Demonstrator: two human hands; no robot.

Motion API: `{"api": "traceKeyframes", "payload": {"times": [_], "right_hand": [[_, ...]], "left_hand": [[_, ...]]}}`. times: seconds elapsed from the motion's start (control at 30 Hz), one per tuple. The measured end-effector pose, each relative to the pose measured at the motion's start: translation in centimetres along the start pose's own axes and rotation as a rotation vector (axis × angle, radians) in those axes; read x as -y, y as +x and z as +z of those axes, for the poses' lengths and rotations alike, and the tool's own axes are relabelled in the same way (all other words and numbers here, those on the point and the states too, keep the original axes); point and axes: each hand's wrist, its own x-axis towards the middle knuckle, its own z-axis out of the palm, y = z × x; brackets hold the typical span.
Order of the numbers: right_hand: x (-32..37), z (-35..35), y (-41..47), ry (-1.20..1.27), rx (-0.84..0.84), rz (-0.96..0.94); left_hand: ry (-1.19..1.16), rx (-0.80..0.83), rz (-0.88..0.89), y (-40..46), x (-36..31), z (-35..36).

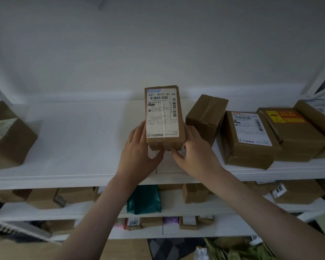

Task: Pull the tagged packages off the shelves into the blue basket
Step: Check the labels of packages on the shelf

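Observation:
A narrow brown cardboard package (163,117) with a white shipping label on its top face sits in the middle of the top white shelf (73,143). My left hand (139,152) grips its left side, thumb under the near end. My right hand (194,152) grips its right side, thumb at the near lower edge. The package rests over a flat white box (167,166) that lies on the shelf. The blue basket is not in view.
More brown boxes stand to the right: a tilted plain one (204,117), a labelled one (248,137), one with a yellow-red sticker (293,132). Another box (6,136) sits at far left. Lower shelves hold several boxes and a green bag (144,199).

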Motion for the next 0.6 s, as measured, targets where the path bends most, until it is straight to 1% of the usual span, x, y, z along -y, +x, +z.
{"api": "traceKeyframes", "payload": {"times": [0.1,0.27,0.4,0.6], "right_hand": [[0.3,0.1,-0.2,0.009,0.042,0.032],[0.9,1.1,-0.2,0.008,0.133,0.07],[2.1,2.6,0.6,0.016,0.173,0.069],[4.6,5.8,2.3,0.06,0.231,0.072]], "left_hand": [[-0.031,0.043,-0.029,-0.5,0.2,-0.1],[-0.083,0.156,-0.127,-1.9,1.8,-0.6],[-0.05,0.179,-0.203,-2.6,3.2,-1.7],[-0.036,0.179,-0.233,-4.0,6.3,-4.9]]}}
